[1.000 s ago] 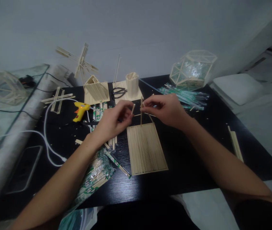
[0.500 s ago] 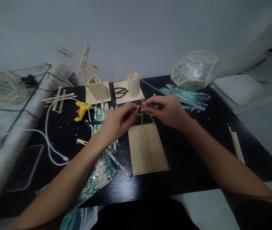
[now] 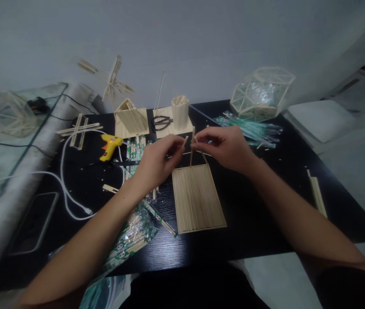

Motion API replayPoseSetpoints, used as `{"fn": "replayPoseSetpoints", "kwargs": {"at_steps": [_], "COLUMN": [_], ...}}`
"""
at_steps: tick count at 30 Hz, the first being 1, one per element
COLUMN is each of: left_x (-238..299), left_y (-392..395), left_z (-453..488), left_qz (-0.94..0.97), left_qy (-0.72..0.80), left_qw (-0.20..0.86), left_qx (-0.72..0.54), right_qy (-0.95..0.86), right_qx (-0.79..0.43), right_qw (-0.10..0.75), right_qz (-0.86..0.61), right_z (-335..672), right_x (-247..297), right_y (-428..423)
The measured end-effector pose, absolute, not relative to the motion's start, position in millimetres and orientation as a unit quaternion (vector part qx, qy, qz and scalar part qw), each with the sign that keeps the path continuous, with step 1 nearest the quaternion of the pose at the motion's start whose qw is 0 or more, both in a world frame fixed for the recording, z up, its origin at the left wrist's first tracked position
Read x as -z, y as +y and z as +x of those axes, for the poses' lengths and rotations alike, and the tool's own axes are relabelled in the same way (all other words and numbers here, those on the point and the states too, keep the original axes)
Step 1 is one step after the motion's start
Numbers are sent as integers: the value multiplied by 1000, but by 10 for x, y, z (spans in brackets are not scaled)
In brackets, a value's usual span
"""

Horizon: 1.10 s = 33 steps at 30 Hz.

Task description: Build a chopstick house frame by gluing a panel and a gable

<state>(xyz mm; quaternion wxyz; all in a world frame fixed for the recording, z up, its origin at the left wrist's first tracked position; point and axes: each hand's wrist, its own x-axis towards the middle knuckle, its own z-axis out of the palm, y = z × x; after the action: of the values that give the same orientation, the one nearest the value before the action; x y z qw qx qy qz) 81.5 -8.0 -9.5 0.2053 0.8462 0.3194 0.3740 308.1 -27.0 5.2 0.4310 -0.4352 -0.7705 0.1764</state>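
A flat panel of thin wooden sticks [image 3: 198, 198] lies on the black table, with a few sticks rising from its far edge. Just beyond that edge my two hands are close together. The fingers of my left hand [image 3: 160, 159] are closed in a pinch, and the tip of a wooden stick [image 3: 185, 140] pokes up from them. Opposite it, my right hand [image 3: 227, 146] pinches at an upright wooden stick [image 3: 193, 134] that leans slightly. My fingers hide where these sticks meet.
A yellow glue gun [image 3: 110, 146] with a white cable [image 3: 62, 171] lies to the left. Wrapped chopsticks [image 3: 134, 231] lie near my left forearm. Behind stand a stick house [image 3: 132, 120], black scissors [image 3: 161, 123], a stick cup [image 3: 180, 113] and a polyhedron frame [image 3: 263, 94]. Green wrappers [image 3: 250, 128] lie right.
The upright stick between my hands leans a little further right at its top. The stick tip in my left hand is more tilted. Both hands stay nearly in place.
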Motion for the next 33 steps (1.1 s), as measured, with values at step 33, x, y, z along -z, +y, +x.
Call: {"fn": "replayPoseSetpoints", "kwargs": {"at_steps": [33], "left_x": [157], "left_y": [-81], "left_z": [828], "left_qz": [848], "left_qy": [292], "left_qw": [211], "left_qx": [-388], "right_qy": [-769], "right_qx": [-176], "right_qw": [460], "right_qz": [-407], "right_z": [3012], "right_x": [12], "right_y": [-270]}}
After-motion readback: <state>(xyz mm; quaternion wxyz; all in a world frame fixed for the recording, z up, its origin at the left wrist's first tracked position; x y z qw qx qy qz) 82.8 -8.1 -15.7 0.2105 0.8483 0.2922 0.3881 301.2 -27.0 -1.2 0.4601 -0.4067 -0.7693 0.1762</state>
